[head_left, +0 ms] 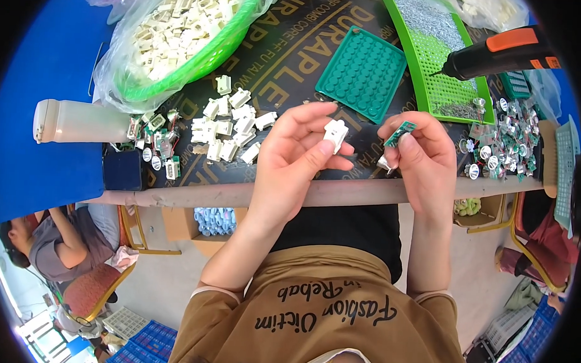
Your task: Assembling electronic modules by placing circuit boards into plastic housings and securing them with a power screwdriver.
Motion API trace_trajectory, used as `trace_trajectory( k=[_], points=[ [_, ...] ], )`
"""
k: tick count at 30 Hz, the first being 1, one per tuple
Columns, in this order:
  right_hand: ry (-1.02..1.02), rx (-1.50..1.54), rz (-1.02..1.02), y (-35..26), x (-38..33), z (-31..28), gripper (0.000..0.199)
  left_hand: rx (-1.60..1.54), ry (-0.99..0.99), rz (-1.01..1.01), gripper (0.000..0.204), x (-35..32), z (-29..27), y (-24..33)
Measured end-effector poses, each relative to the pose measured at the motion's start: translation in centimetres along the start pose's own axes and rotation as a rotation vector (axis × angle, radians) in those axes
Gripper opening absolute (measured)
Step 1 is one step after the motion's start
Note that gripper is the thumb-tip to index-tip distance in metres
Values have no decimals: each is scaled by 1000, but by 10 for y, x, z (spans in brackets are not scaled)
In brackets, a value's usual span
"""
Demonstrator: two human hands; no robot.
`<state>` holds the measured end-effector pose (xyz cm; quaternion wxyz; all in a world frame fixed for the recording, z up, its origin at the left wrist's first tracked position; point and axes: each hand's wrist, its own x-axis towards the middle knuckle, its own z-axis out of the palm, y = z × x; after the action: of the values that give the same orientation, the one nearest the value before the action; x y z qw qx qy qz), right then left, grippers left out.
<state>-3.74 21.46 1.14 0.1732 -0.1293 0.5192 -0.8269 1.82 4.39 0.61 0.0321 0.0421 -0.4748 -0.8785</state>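
My left hand (pixel 298 143) pinches a small cream plastic housing (pixel 335 133) between thumb and fingers. In my right hand (pixel 423 151) is a small green circuit board (pixel 400 133), gripped by thumb and forefinger; a small white-and-metal part (pixel 384 163) shows just below it. Both hands are above the table's near edge, a short way apart. Left of my left hand lies a loose pile of cream housings (pixel 223 125). Beyond my hands sits a teal tray with rows of round cups (pixel 365 72).
A green basket (pixel 234 48) of cream housings stands far left, near a translucent bottle (pixel 81 122). A green perforated tray (pixel 444 91) holds small screws, with a power screwdriver (pixel 500 53) above it. Lamp assemblies (pixel 500 141) heap at right, others (pixel 156 138) at left. People sit on both sides.
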Motion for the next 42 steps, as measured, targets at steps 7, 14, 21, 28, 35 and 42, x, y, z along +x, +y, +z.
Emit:
trace_trajectory(
  k=[7,14,21,28,35,42],
  points=[
    [24,-82,-15,-1,-1,10,18,-25,-5,-60,34,-2,1,2],
    [-15,-188,-133,-1,1,12,20,191,-46,75,32,-2,3,2],
    [5,-352,-154,-1,-2,21,16,164,-76,12,28,-4,0,7],
    [61,-649,-355,4,-1,26,15,150,-46,-41,26,-5,-2,9],
    [122,-931,-606,2,-2,21,18,99,-57,-117,24,-6,-3,11],
    [-23,-1035,-961,13,2,22,21,5,-88,-155,24,-7,-2,15]
  ],
)
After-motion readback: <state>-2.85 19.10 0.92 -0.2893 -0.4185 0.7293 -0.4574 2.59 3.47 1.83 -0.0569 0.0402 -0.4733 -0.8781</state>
